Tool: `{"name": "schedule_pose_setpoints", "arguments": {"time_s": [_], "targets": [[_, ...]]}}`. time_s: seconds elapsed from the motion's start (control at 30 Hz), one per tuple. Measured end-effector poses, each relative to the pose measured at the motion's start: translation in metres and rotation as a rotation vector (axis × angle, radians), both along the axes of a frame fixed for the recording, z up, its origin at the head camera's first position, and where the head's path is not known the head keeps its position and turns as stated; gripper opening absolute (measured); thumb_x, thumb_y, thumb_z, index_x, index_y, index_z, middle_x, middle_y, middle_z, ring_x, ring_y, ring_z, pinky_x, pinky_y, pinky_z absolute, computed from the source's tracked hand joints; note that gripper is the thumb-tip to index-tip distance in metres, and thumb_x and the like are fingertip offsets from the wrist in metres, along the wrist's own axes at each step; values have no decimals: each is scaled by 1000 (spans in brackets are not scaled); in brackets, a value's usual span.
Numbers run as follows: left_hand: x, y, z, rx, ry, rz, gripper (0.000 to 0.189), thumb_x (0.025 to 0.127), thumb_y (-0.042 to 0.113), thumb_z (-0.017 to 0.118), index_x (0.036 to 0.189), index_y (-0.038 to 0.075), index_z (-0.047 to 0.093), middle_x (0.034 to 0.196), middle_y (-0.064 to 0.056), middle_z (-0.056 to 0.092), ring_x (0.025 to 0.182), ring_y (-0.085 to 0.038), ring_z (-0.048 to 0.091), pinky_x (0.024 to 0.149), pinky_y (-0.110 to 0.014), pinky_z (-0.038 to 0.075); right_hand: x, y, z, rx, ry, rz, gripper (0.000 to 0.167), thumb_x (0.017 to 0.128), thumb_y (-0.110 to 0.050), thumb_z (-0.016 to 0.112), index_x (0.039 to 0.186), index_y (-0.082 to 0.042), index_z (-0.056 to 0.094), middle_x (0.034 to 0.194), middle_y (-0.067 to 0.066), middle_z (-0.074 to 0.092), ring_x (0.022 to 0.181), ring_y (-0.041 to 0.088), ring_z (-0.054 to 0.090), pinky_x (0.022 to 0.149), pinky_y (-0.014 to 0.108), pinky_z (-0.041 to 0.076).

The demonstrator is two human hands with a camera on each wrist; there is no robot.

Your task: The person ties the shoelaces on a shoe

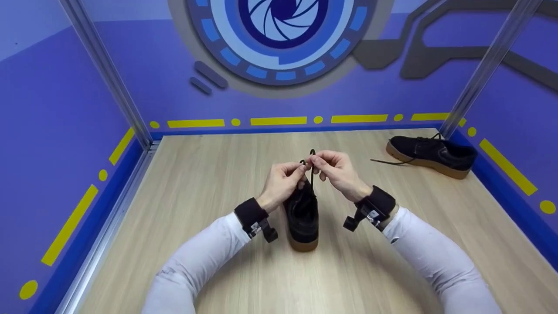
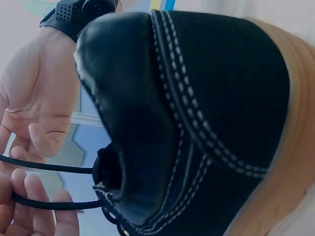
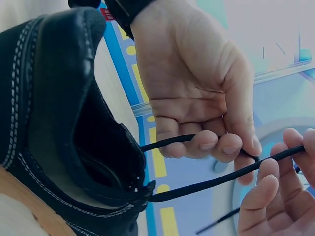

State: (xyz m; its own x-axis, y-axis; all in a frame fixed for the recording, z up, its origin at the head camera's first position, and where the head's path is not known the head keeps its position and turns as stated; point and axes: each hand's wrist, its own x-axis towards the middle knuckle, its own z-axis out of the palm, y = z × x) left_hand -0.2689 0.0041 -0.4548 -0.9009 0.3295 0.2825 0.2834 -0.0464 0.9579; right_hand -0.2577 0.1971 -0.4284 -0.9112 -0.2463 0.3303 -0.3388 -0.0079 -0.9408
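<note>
A black shoe (image 1: 304, 224) with a tan sole stands on the table, its heel toward me. Above its laced front, my left hand (image 1: 281, 181) pinches one black lace (image 3: 167, 142) between thumb and fingers. Just to the right, my right hand (image 1: 340, 174) pinches the other lace (image 3: 206, 184). Both laces rise from the shoe's throat, apart from each other in the left wrist view. The fingertips of the two hands nearly meet, and whether they touch is hard to tell. The hands cover most of the toe in the head view.
A second black shoe (image 1: 429, 155) lies at the back right near the side wall, one loose lace (image 1: 392, 162) trailing left onto the wooden table (image 1: 209, 183). Blue-purple panels (image 1: 144, 65) with metal posts enclose the back and sides.
</note>
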Motion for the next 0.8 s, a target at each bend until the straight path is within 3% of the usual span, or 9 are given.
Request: {"name": "schedule_pose_setpoints", "arguments": {"time_s": [0.2, 0.4, 0.6, 0.73, 0.8], "targets": [[-4, 0, 4, -64, 21, -47, 23, 104, 10, 63, 98, -9, 74, 66, -4, 60, 60, -15, 57, 58, -20, 47, -4, -1, 9, 26, 35, -7, 24, 106, -9, 62, 111, 12, 72, 96, 7, 77, 75, 13, 61, 59, 19, 47], [-5, 2, 5, -128, 56, -63, 24, 101, 11, 61, 88, 0, 77, 62, -6, 58, 58, -17, 57, 59, -20, 44, -7, -3, 14, 30, 64, 15, 22, 105, -6, 62, 110, 13, 71, 98, -1, 77, 70, 10, 58, 57, 18, 45], [-3, 3, 7, -144, 90, -91, 24, 98, 14, 60, 90, 4, 80, 61, -2, 58, 57, -11, 55, 57, -20, 44, -10, -5, 16, 76, 102, 22, 19, 104, -8, 65, 107, 8, 76, 100, -1, 76, 66, 6, 48, 58, 17, 37], [-3, 3, 7, -175, 124, -94, 29, 100, 26, 68, 81, 6, 77, 57, 4, 57, 54, -5, 52, 54, -19, 38, -12, -8, 16, 88, 97, 35, 16, 103, -7, 66, 103, 3, 78, 102, 1, 76, 83, 9, 64, 68, 19, 47], [-3, 3, 7, -177, 132, -87, 32, 100, 29, 70, 80, 6, 77, 57, 2, 58, 54, -5, 52, 53, -19, 38, -13, -9, 16, 102, 90, 45, 16, 103, -8, 66, 102, 0, 79, 105, 4, 76, 93, 13, 67, 72, 20, 50]]}}
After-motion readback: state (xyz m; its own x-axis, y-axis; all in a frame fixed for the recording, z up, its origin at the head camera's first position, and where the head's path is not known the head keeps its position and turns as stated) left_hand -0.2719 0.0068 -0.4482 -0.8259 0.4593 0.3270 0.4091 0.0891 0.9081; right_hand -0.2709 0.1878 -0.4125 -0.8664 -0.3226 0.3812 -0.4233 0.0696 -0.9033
